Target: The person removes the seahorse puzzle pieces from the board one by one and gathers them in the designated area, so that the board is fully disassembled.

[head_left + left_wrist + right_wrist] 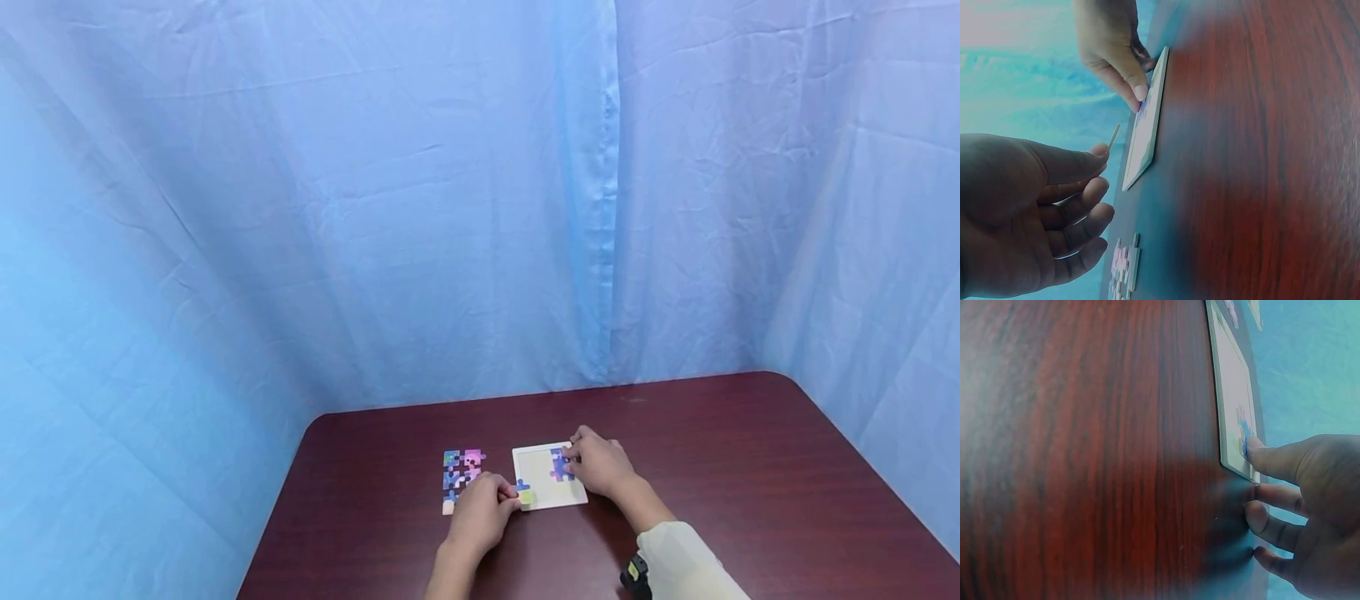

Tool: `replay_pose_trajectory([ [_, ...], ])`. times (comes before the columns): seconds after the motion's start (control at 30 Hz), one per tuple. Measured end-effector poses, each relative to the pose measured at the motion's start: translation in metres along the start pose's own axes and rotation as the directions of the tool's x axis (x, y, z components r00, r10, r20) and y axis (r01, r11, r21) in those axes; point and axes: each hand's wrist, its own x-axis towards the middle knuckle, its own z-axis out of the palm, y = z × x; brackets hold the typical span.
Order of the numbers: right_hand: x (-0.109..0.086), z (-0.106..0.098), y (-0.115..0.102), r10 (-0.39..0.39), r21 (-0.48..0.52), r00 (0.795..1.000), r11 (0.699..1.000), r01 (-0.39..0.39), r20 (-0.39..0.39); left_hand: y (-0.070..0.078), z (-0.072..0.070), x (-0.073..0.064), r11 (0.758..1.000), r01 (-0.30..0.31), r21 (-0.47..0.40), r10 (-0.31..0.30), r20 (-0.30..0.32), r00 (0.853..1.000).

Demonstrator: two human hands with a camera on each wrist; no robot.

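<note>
My left hand (477,514) pinches a blue and yellow-green jigsaw piece (526,497) between thumb and forefinger. The piece overlaps the near left corner of a white puzzle tray (558,505) in the head view; in the left wrist view it (1114,136) stands tilted, apart from the tray. At the tray's right side, my right hand (602,463) touches joined blue and purple pieces (557,465) inside it. The thumb (1252,449) lies on these pieces in the right wrist view, while other fingers extend past the tray's edge.
Left of the tray, several pink and blue jigsaw pieces (452,479) lie on the dark red wooden table (697,450), partly hidden behind my left hand. Blue curtains (450,208) hang around the table's back and sides.
</note>
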Motion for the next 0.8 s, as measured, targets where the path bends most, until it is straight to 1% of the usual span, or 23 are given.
replay_pose_trajectory([
  [0.17, 0.0, -0.001, 0.001, -0.012, 0.012, 1.0, 1.0, 0.012, -0.002, -0.005, -0.004, -0.002, 1.0, 0.013, 0.01, -0.013, -0.021, 1.0],
  [0.27, -0.001, -0.001, 0.002, -0.019, 0.021, 1.0, 1.0, 0.019, 0.002, -0.009, -0.007, -0.004, 1.0, 0.021, 0.002, -0.021, -0.023, 1.0],
  [0.4, -0.001, -0.002, 0.002, -0.02, 0.025, 1.0, 1.0, 0.019, 0.009, -0.015, -0.009, -0.006, 1.0, 0.017, 0.0, -0.017, -0.02, 1.0],
  [0.6, -0.001, -0.003, 0.001, -0.018, 0.026, 1.0, 1.0, 0.017, 0.015, -0.022, -0.009, -0.009, 0.999, 0.008, 0.042, -0.006, -0.043, 0.999],
  [0.8, 0.0, -0.003, 0.001, -0.013, 0.026, 0.999, 1.0, 0.012, 0.029, -0.025, -0.008, -0.009, 0.997, 0.021, 0.068, -0.018, -0.042, 0.999],
])
